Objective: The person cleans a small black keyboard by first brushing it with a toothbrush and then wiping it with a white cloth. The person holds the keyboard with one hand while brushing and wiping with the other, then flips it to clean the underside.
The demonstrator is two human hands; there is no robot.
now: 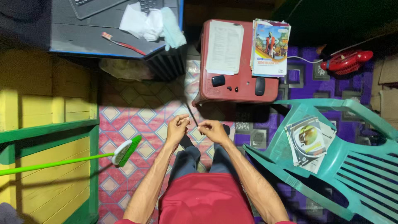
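Head view: we pinched a thin dark cord [191,114] between left hand [177,128] and right hand [213,130], both grips closed on it; next called for steady tension.

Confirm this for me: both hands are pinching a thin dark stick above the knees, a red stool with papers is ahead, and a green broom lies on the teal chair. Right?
Not quite. In the head view the green broom lies on the patterned floor to the person's left; the teal chair holds discs and sleeves. The left hand and right hand do pinch the thin dark stick, with the red stool ahead.
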